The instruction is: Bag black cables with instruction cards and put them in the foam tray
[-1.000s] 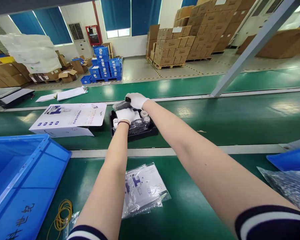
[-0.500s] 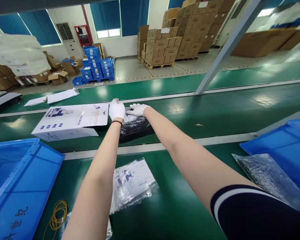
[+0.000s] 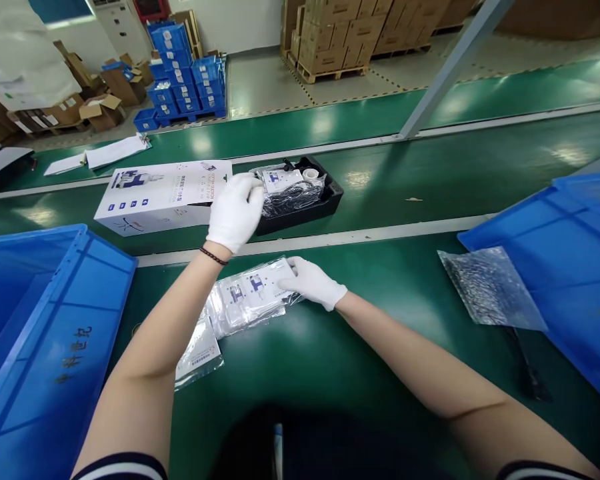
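Right hand (image 3: 313, 283): fingers clamped on right edge of bagged booklets (image 3: 253, 293), centre of frame; best separated singly. Left hand (image 3: 237, 212), near black tray (image 3: 305, 217): fingers curled; cannot tell whether closed.

- You have two gloved hands (image 3: 236, 212) (image 3: 314, 283)
- One white box (image 3: 165, 190), far left
- One black tray (image 3: 300, 217), far
- Two large blue bins (image 3: 80, 320) (image 3: 570, 267), left and right
- One bubble-wrap bag (image 3: 493, 287), right
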`<state>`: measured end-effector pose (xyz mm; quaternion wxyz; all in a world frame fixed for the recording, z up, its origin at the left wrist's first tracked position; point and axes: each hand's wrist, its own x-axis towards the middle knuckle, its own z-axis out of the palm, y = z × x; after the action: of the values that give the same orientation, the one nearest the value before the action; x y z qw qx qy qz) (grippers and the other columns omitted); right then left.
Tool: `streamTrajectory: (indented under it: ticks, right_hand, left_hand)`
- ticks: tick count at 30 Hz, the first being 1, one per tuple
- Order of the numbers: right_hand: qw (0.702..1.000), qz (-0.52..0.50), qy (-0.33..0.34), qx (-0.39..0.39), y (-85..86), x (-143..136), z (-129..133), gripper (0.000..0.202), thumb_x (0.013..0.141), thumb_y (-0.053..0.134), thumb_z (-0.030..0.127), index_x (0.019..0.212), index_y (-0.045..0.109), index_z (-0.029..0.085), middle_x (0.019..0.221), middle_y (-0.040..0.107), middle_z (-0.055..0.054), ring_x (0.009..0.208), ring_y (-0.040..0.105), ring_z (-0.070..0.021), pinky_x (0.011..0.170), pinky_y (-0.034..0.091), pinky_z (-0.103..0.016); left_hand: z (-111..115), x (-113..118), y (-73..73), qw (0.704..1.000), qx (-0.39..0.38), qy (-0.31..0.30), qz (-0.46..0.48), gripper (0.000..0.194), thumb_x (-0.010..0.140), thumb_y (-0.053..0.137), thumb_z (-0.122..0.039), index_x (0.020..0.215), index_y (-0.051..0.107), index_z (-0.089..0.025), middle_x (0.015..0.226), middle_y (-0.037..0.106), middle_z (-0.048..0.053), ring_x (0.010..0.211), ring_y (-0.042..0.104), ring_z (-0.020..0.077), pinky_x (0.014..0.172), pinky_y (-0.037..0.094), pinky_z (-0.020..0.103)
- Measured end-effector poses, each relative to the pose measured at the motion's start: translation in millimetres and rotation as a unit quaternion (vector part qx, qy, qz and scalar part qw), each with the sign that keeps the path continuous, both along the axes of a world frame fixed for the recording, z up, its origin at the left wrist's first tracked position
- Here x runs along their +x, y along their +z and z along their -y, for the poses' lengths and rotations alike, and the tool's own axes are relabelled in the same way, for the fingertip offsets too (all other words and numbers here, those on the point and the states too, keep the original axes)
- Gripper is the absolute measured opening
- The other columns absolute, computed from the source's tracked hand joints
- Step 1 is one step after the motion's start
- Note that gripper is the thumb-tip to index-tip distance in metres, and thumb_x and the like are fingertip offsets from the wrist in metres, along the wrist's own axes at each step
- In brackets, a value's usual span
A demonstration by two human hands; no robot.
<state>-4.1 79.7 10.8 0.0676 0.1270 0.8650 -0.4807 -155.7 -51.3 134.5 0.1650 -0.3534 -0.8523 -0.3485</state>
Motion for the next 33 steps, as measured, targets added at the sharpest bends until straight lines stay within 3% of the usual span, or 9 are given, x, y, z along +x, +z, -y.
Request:
streamTrajectory:
  ticks: [2,6,11,14,17,20,24,30,33]
  right_hand:
    - [0.998,-0.015,-0.051,-0.033,-1.5,10.0,-16.6,0.025,0.082,0.061,0.034,0.1,0.057,0.016,0.093,0.064,-0.008,0.082,0.062,-0.0248,0.067,0.051,-0.032]
    - [0.986,-0.062,-0.153,-0.025,16.7,37.1,-45.4,0.02,0.096,0.034,0.033,0.1,0.046,0.018,0.084,0.062,-0.005,0.063,0.061,-0.0181,0.052,0.049,-0.027]
    - [0.985,-0.087,-0.14,0.044,32.2,89.9,-75.8,0.027,0.098,0.038,0.041,0.094,0.055,0.02,0.083,0.063,-0.003,0.074,0.062,-0.0195,0.069,0.053,-0.032]
    - [0.971,-0.076,-0.101,0.2,35.1,143.6,-119.6,0.037,0.079,0.07,0.037,0.112,0.062,0.021,0.116,0.06,-0.007,0.114,0.051,-0.0285,0.101,0.039,-0.043]
    - [0.887,0.005,-0.126,0.444,27.9,197.1,-167.3,0.077,0.066,0.079,0.022,0.137,0.049,0.017,0.14,0.043,-0.015,0.132,0.032,-0.0351,0.105,0.032,-0.046]
    - [0.848,0.045,-0.205,0.487,15.4,225.7,-193.4,0.044,0.083,0.062,0.018,0.127,0.059,0.014,0.127,0.054,-0.017,0.115,0.048,-0.0341,0.089,0.044,-0.042]
    - [0.83,0.019,-0.242,0.502,13.1,213.1,-191.0,0.031,0.1,0.04,0.022,0.108,0.069,0.017,0.106,0.064,-0.013,0.094,0.056,-0.0278,0.082,0.044,-0.038]
    - [0.9,-0.098,-0.04,0.422,15.8,141.0,-127.0,0.023,0.1,0.049,0.029,0.112,0.068,0.025,0.104,0.064,-0.006,0.094,0.055,-0.0227,0.086,0.04,-0.034]
    - [0.935,-0.19,-0.025,0.299,5.9,113.8,-93.5,0.014,0.095,0.059,0.031,0.096,0.071,0.023,0.093,0.065,-0.004,0.089,0.055,-0.0228,0.085,0.04,-0.034]
  left_hand:
    - [-4.7,34.0,-0.1,0.999,0.015,-0.029,0.025,0.023,0.09,0.047,-0.023,0.1,0.068,-0.019,0.116,0.065,0.003,0.117,0.055,0.0183,0.108,0.038,0.03]
    - [-6.9,103.4,-22.5,0.975,0.09,-0.023,0.202,0.034,0.087,0.055,-0.036,0.12,0.063,-0.028,0.142,0.048,0.001,0.133,0.042,0.022,0.113,0.033,0.033]
    - [-26.2,145.7,-78.2,0.838,0.144,-0.162,0.502,0.038,0.08,0.061,-0.039,0.117,0.064,-0.03,0.133,0.058,0.003,0.124,0.053,0.0273,0.106,0.044,0.039]
    - [-40.6,153.9,-95.2,0.801,0.16,-0.16,0.554,0.034,0.079,0.061,-0.038,0.112,0.067,-0.029,0.13,0.06,0.003,0.12,0.056,0.0275,0.103,0.048,0.041]
    - [-50.0,156.7,-104.9,0.762,0.162,-0.143,0.61,0.034,0.079,0.06,-0.035,0.112,0.067,-0.031,0.129,0.061,0.002,0.115,0.06,0.0262,0.098,0.052,0.04]
    - [-61.0,160.1,-119.0,0.753,0.155,-0.171,0.616,0.032,0.077,0.063,-0.033,0.108,0.069,-0.031,0.13,0.06,0.001,0.12,0.057,0.0254,0.101,0.051,0.037]
    - [-82.9,171.8,-137.6,0.713,0.157,-0.218,0.648,0.034,0.076,0.067,-0.041,0.108,0.07,-0.03,0.127,0.062,0.002,0.125,0.053,0.0271,0.101,0.05,0.039]
    - [-104.3,177.2,-129.8,0.496,0.166,-0.226,0.822,0.057,0.083,0.055,-0.062,0.118,0.065,-0.018,0.126,0.063,0.01,0.116,0.059,0.0283,0.09,0.055,0.041]
    - [-101.9,163.8,-131.1,0.493,0.251,-0.182,0.813,0.045,0.084,0.062,-0.048,0.117,0.064,-0.018,0.12,0.065,0.008,0.107,0.064,0.024,0.09,0.055,0.038]
